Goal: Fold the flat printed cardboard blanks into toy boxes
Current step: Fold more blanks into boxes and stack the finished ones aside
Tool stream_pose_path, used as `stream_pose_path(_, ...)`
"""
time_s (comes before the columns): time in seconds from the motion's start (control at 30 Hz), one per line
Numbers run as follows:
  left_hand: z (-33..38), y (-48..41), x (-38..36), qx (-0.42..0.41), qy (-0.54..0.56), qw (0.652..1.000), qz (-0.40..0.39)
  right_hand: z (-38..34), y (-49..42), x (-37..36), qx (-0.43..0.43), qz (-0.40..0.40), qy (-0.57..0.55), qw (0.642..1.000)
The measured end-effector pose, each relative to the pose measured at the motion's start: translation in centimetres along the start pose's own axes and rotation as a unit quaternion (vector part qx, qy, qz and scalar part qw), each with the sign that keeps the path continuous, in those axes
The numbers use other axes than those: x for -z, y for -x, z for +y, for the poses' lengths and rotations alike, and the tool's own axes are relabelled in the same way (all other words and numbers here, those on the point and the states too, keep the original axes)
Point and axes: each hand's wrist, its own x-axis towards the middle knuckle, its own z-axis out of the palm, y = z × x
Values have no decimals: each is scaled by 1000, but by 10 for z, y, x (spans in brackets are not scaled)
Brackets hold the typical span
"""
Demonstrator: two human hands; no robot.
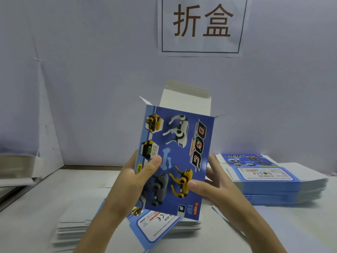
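One box (178, 157) is held upright above the bench (291, 225), its blue printed front toward the camera. Its long top flap (184, 101) stands open and two small side flaps are splayed. Two bare hands carry it. The left grip (131, 181) clasps the box's left edge with the thumb laid across the front. The right grip (217, 190) clasps the lower right edge, thumb also on the front. Most of the fingers are behind the card, out of sight, and so is the box's bottom end.

Two stacks of flat blanks lie on the bench. The right stack (273, 187) is printed side up. The near stack (76, 225), under the forearms, is mostly white side up. One printed blank (155, 229) lies askew on it, partly covered by the box. The sheets are too blurred to count. One paper sign (200, 26) with two large characters hangs on the wall. At the left edge, what looks like a tray is cut off.
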Motion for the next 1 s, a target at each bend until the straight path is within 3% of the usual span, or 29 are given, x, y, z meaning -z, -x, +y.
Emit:
stream_pose_path(0.17,6,-1,15,24,18,993,-114,1,-2,2,1,25,-83,996)
stream_pose_path(0.37,5,-4,23,21,23,995,-97,6,-5,-12,-27,45,-67,996)
stream_pose_path(0.53,7,-4,47,96,-33,983,-151,7,-5,-18,-21,59,-53,997)
stream_pose_path(0.67,12,-3,55,128,-72,980,-135,12,-7,-27,-88,22,-35,995)
stream_pose_path(0.8,14,-3,76,176,-92,979,-43,13,-7,-33,-127,6,19,992)
stream_pose_path(0.9,9,-12,111,196,16,965,175,13,-6,-32,-128,17,28,991)
stream_pose_path(0.93,7,-20,128,164,83,945,271,13,-5,-32,-126,21,35,991)
stream_pose_path(1.0,12,-39,163,17,235,870,432,13,-5,-31,-128,29,46,990)
